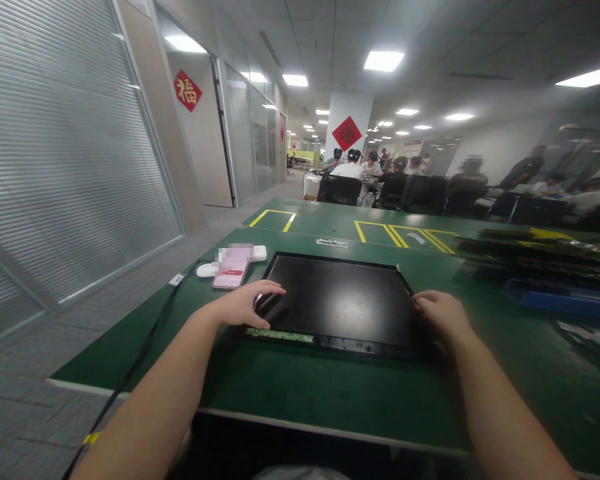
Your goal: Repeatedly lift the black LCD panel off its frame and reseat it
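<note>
A black flat screen panel (340, 300) lies face up on the green table (300, 393), with a green circuit strip (279, 335) along its near left edge. My left hand (245, 305) rests on the panel's near left corner, fingers curled over the edge. My right hand (443, 313) grips the panel's right edge near the front corner, fingers bent around it.
A pink phone (231, 271) and a white device (207, 269) lie left of the panel, with a black cable (145, 347) running off the table. Stacked dark parts and a blue tray (555, 297) sit at right. Several seated people (380, 175) work at the far end.
</note>
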Action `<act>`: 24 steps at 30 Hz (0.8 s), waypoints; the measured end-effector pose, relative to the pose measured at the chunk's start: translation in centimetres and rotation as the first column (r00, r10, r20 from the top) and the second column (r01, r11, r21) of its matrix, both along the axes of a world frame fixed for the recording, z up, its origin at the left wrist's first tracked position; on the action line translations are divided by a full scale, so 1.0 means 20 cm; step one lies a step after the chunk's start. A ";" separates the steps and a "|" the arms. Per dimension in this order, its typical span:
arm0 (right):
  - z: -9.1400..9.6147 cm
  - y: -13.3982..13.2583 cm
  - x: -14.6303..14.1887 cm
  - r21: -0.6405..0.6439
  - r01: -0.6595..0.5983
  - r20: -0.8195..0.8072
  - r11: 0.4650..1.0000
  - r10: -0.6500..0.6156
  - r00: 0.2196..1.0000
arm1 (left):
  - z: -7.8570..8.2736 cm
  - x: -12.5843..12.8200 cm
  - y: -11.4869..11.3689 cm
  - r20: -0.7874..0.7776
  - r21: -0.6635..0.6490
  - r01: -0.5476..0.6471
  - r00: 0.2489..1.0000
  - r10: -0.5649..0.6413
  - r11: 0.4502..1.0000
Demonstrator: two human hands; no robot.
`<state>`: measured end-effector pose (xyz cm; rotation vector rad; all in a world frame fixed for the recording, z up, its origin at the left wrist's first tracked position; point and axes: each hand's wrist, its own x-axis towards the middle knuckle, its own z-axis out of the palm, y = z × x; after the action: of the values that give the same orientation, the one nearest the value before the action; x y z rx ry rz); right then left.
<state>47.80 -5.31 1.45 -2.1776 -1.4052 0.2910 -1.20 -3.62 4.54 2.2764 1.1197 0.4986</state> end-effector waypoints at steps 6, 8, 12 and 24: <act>0.00 0.00 0.00 -0.006 0.007 -0.029 1.000 -0.008 1.000 | 0.00 0.00 0.00 0.008 0.028 0.005 1.000 -0.005 1.000; 0.00 0.00 0.00 -0.008 0.007 -0.029 1.000 -0.007 1.000 | -0.01 0.01 0.01 0.020 0.047 0.022 1.000 -0.023 0.999; -0.01 0.01 0.01 0.006 -0.005 -0.019 1.000 0.005 1.000 | -0.01 0.01 0.01 0.027 0.092 0.069 0.997 -0.072 0.993; 0.01 0.00 -0.01 -0.013 0.001 0.007 1.000 -0.001 1.000 | -0.03 0.02 0.01 -0.054 0.118 0.075 0.996 -0.069 0.990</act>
<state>47.59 -5.41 1.74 -2.1925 -1.4097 0.2928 -0.88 -3.44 3.97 2.4367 1.0523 0.4947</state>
